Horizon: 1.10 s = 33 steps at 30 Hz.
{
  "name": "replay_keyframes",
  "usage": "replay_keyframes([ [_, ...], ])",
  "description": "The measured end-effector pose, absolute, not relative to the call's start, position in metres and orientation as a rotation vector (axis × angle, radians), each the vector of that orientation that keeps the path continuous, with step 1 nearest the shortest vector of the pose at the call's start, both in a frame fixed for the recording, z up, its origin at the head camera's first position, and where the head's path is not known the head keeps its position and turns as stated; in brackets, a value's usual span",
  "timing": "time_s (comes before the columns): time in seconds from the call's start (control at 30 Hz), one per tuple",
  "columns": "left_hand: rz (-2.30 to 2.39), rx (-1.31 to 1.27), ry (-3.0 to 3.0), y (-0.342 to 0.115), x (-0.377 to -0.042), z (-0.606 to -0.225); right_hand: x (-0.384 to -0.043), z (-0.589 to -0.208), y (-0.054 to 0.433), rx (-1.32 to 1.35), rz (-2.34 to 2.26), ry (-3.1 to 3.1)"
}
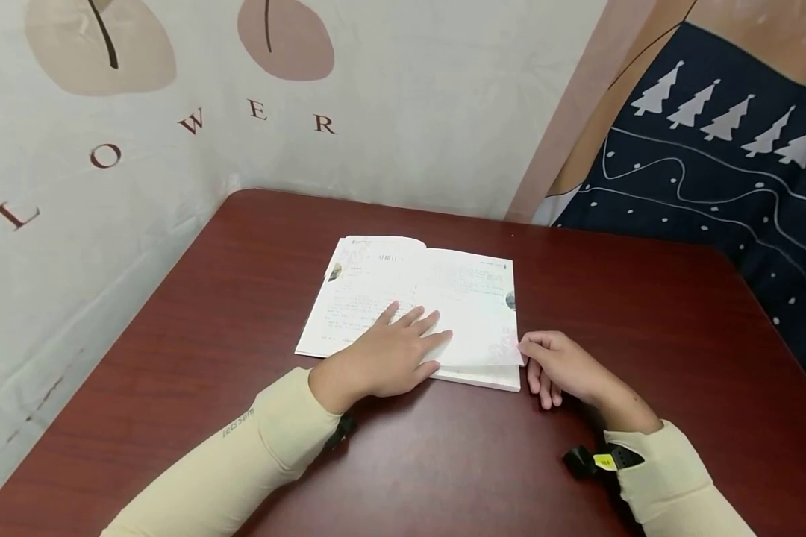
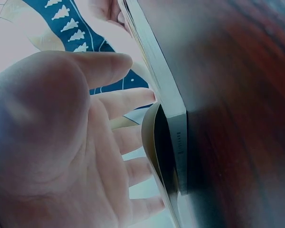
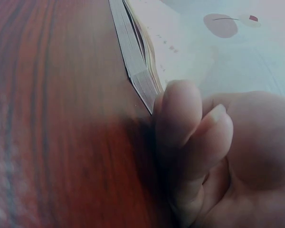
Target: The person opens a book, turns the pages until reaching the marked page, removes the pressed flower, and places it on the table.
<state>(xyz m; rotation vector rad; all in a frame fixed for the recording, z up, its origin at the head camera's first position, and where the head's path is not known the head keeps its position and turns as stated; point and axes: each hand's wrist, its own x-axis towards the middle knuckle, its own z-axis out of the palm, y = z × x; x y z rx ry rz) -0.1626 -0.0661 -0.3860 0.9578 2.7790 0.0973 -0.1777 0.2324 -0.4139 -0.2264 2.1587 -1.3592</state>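
The book (image 1: pixel 470 317) lies open on the table (image 1: pixel 416 462). My left hand (image 1: pixel 391 358) rests spread across its pages (image 1: pixel 372 287); at the book's right edge, my right hand (image 1: pixel 563 365) pinches a page (image 1: pixel 504 352).

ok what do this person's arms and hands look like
Pale yellow sleeves cover both arms, small dark lettering on the left one. Left hand and right hand are bare. Right wrist: black device, yellow label; left wrist: something black, mostly hidden.

My bare hands (image 1: pixel 395 355) (image 1: pixel 566 367): two
My cream fabric sleeves (image 1: pixel 242 451) (image 1: pixel 675 477): two
Open white paper book (image 1: pixel 433 287): one
Glossy red-brown table (image 1: pixel 457 462): one
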Motion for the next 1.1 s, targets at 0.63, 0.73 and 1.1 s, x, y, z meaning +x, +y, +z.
replay_keyframes([
  [0.63, 0.131, 0.994, 2.795, -0.0662, -0.1611, -0.384, -0.1771, -0.4152, 0.2329, -0.207, -1.362, 2.158],
  [0.73, 0.121, 0.999, 2.808, -0.0663, -0.1617, -0.3837, -0.1775, -0.4149, 0.2324, -0.206, -1.366, 2.164],
  [1.1, 0.221, 1.036, 2.893, -0.0664, -0.1614, -0.3845, -0.1763, -0.4134, 0.2323, -0.208, -1.363, 2.17],
])
